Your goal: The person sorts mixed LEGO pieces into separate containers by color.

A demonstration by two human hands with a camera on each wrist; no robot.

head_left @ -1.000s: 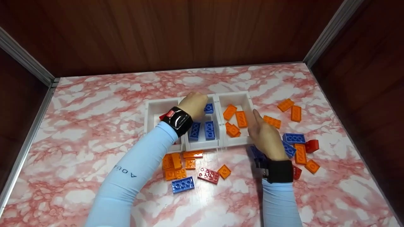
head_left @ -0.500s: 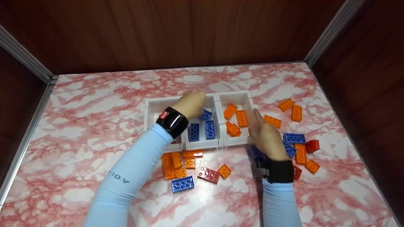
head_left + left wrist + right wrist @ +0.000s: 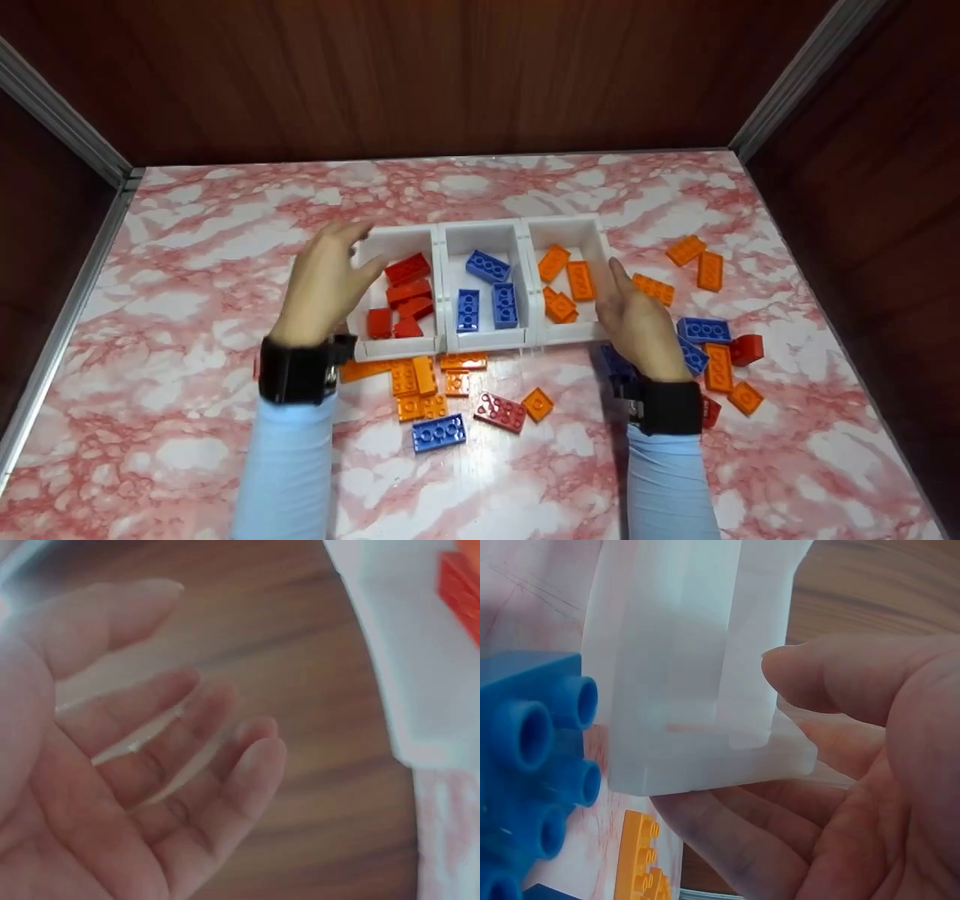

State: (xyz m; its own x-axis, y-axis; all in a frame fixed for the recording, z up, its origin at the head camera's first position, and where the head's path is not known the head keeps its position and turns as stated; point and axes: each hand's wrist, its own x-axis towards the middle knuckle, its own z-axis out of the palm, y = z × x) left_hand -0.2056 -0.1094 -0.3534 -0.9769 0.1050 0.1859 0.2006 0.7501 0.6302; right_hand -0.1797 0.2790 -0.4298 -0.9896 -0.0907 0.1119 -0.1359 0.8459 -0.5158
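Note:
Above the outer left side of the left white bin, my left hand hovers with fingers apart and holds nothing; the left wrist view shows its bare palm. That bin holds several red bricks. Blue bricks lie in the middle bin, and orange bricks in the right bin. My right hand grips the side wall of the right bin, thumb at the rim and fingers along its outer face.
In front of the bins lie orange bricks, a blue brick and a red brick. More orange, blue and red bricks, such as a red one, are scattered right of my right hand. Dark wooden panels enclose the table.
My left hand has let go of a blue brick in the middle bin and moved left, uncovering the red bricks. The right hand stays at the right bin.

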